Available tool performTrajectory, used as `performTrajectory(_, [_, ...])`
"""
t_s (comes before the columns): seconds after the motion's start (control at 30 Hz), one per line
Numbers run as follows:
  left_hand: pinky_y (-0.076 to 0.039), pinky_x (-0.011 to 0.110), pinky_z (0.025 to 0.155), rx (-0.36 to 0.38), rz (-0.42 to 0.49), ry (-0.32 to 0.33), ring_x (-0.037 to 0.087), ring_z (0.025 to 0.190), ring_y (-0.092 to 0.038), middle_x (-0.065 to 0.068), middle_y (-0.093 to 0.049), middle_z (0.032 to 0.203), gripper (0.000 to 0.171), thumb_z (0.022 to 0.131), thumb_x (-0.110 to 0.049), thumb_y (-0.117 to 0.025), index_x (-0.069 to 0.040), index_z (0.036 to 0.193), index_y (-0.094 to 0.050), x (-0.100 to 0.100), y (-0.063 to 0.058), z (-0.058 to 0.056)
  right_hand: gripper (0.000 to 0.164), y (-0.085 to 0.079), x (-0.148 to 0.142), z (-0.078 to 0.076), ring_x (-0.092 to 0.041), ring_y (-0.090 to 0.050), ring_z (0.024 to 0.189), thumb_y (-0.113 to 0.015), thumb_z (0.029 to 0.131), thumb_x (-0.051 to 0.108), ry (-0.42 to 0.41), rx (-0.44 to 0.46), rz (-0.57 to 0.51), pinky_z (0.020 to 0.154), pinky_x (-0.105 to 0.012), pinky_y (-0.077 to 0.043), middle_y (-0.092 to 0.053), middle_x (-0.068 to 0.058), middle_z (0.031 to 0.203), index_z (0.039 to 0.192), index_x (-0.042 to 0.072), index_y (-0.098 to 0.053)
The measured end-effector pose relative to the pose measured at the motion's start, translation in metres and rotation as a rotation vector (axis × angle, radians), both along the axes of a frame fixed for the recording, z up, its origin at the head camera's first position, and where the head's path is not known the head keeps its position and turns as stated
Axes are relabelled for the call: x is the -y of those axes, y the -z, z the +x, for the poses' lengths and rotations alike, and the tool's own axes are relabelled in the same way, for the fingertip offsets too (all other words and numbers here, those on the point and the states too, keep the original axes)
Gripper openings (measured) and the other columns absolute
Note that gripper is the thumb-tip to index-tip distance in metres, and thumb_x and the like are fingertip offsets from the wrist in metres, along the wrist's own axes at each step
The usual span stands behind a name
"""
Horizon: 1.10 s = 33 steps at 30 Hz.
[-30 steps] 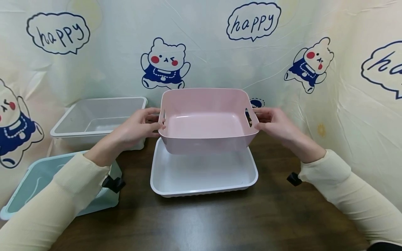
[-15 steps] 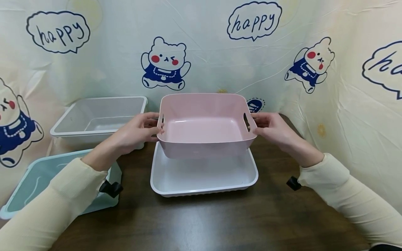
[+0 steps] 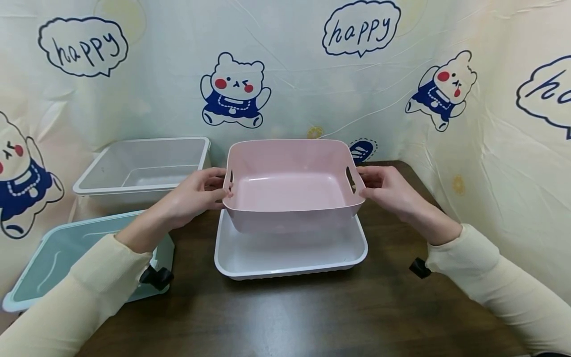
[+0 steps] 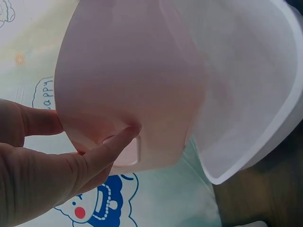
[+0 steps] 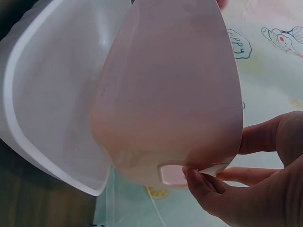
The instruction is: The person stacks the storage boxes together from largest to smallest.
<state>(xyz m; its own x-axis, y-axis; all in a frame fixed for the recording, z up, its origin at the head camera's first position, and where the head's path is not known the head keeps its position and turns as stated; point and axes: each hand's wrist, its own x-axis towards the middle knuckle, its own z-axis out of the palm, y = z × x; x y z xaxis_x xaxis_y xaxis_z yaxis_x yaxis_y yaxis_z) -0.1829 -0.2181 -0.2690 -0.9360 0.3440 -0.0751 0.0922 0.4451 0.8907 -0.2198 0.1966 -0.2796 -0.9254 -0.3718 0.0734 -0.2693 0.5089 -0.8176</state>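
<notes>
Both hands hold a pink plastic basket [image 3: 290, 191] by its two ends, at the cut-out handles. My left hand [image 3: 198, 193] pinches the left end, with a fingertip at the handle slot in the left wrist view. My right hand [image 3: 390, 191] pinches the right end, its thumb [image 5: 199, 187] by the slot. Inside, the basket shows only its bare pink floor. Beneath it stands a white tray [image 3: 290, 258] on the dark wooden table [image 3: 276, 317]. The basket overlaps the tray's back half in the head view and hides it.
A light grey bin [image 3: 120, 192] stands at the back left. In front of it is a light blue bin [image 3: 33, 272], partly covered by the left sleeve [image 3: 85, 287]. A printed curtain [image 3: 294, 99] rises behind the table and along both sides.
The pink basket has come down steadily toward the white tray, both hands moving down with it. The tray and the two bins at the left have stayed in place.
</notes>
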Motion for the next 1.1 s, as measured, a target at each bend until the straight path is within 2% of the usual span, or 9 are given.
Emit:
performTrajectory(0.37, [-0.057,0.049,0.094,0.005,0.013,-0.009,0.044,0.125,-0.056,0.029,-0.046,0.147,0.057,0.103,-0.006,-0.057,0.005,0.154,-0.033,0.000,0.010,0.007,0.052,0.008,0.000,0.007,-0.036,-0.066,0.110,-0.065,0.093,-0.001,-0.013,0.011,-0.003,0.090,-0.033,-0.059,-0.064,-0.022,0.133,0.144,-0.001,-0.055])
performTrajectory(0.63, [-0.057,0.047,0.093,0.018,0.029,-0.026,0.044,0.126,-0.055,0.029,-0.045,0.148,0.057,0.102,-0.004,-0.057,0.006,0.153,-0.033,0.000,0.018,0.010,0.049,0.014,0.001,0.008,-0.034,-0.066,0.106,-0.063,0.093,-0.002,-0.018,0.012,-0.009,0.085,-0.024,-0.057,-0.066,-0.021,0.130,0.141,-0.002,-0.057])
performTrajectory(0.83, [-0.056,0.050,0.094,0.018,0.023,-0.029,0.045,0.126,-0.055,0.030,-0.044,0.148,0.056,0.102,-0.004,-0.057,0.007,0.152,-0.034,-0.001,0.024,0.011,0.051,0.020,0.002,0.010,-0.035,-0.065,0.107,-0.063,0.093,-0.002,-0.010,0.036,-0.016,0.086,-0.025,-0.057,-0.064,-0.022,0.132,0.144,-0.003,-0.054])
performTrajectory(1.1, [-0.054,0.055,0.095,0.038,0.021,-0.041,0.046,0.125,-0.055,0.030,-0.044,0.148,0.058,0.101,-0.005,-0.059,0.006,0.152,-0.034,-0.002,0.030,0.010,0.052,0.028,0.001,0.009,-0.036,-0.064,0.107,-0.063,0.092,-0.003,-0.007,0.022,-0.008,0.087,-0.025,-0.057,-0.064,-0.022,0.131,0.143,-0.003,-0.055])
